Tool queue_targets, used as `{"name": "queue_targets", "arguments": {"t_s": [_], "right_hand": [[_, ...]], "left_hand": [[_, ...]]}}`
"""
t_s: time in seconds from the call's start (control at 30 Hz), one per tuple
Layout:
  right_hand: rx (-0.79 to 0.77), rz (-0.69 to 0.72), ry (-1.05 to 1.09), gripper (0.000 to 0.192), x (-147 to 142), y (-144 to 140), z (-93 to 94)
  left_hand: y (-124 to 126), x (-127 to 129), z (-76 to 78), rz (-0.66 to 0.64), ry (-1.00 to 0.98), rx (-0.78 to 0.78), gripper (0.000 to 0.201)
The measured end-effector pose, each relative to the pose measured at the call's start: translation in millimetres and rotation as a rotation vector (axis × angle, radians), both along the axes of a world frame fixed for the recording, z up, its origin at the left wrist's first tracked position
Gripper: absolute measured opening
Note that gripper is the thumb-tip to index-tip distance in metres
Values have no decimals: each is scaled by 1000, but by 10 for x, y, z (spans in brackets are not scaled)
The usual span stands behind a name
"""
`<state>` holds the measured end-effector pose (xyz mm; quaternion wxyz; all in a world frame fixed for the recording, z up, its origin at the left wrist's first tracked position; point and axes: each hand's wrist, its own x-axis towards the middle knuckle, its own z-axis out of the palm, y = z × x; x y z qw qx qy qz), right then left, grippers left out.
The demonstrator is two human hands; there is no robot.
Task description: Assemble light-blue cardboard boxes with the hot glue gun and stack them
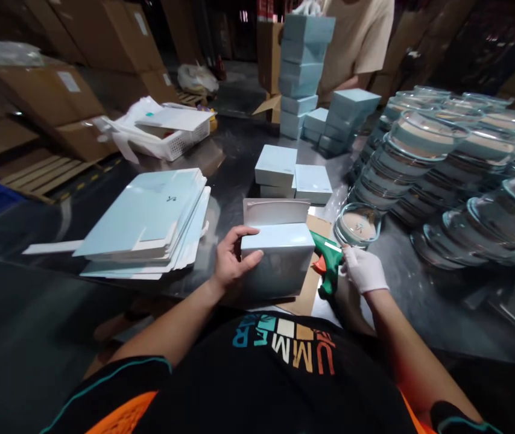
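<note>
The left hand (233,260) grips the pale-blue box (278,268) by its left end, near the table's (234,141) front edge; the gloved right hand (366,269) meets the green glue gun's (330,270) rear, its grip unclear. Small boxes (276,161) stand beyond, flat sheets (140,208) left.
</note>
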<state>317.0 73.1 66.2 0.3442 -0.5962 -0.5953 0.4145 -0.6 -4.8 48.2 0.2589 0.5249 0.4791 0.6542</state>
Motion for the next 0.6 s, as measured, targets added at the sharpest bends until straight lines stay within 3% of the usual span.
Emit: {"name": "queue_targets", "arguments": {"t_s": [0.03,0.1,0.2,0.27,0.33,0.43,0.5,0.6], "right_hand": [[34,20,22,47,-69,-4,52],[119,128,120,69,-293,-15,151],[188,414,260,92,-618,-5,243],[204,550,295,89,-680,14,234],[302,600,280,83,-612,21,169],[533,624,203,52,-436,-22,47],[625,683,137,29,-370,-76,4],[734,789,83,31,-368,-130,-8]], "left_hand": [[6,-8,-16,-15,28,8,57],[21,-18,-57,-57,93,29,60],[57,-18,-126,-121,159,89,61],[89,-6,-164,-118,158,166,59],[121,-1,-174,-101,100,294,60],[139,-54,-97,-153,114,465,69],[128,-134,13,-274,295,454,53],[103,-244,187,-466,509,379,21]]}}
